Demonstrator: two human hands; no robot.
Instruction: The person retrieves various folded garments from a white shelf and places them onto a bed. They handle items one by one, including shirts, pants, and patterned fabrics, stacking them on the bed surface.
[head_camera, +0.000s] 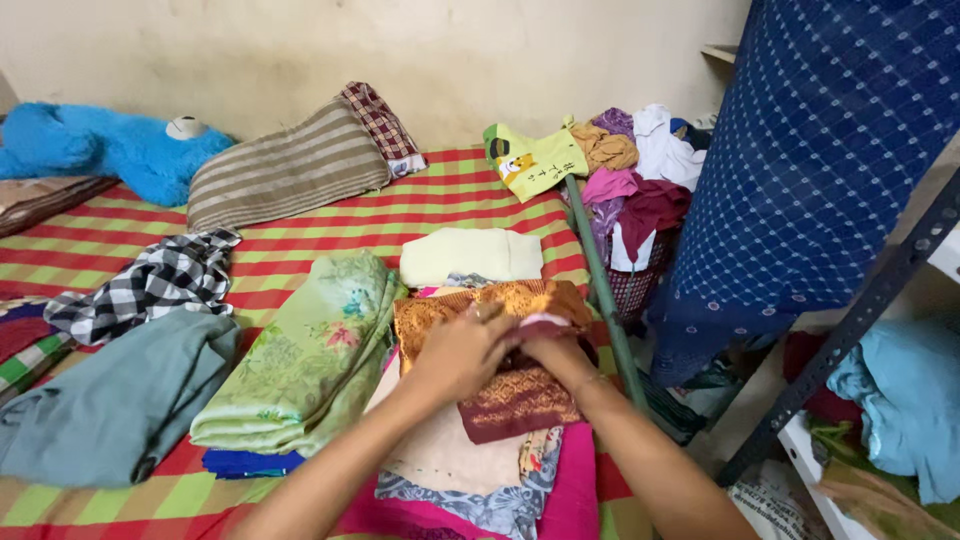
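Observation:
Both hands meet over a small maroon cloth with gold pattern (515, 405) that lies on a stack of folded clothes (470, 460). My left hand (458, 352) presses on its upper part and grips its edge. My right hand (552, 348) pinches the same cloth's top edge, beside an orange-gold patterned cloth (490, 302). Beneath lie a cream cloth, a grey floral piece and a pink cloth (575, 490).
A folded green floral cloth (305, 365) and a grey-blue cloth (110, 400) lie left on the red-green checked bedsheet (300, 235). A cream folded cloth (470, 255), striped pillow (285, 170), blue plush toy (100, 145), full laundry basket (635, 200), blue hanging fabric (820, 150) and shelf (880, 280) surround.

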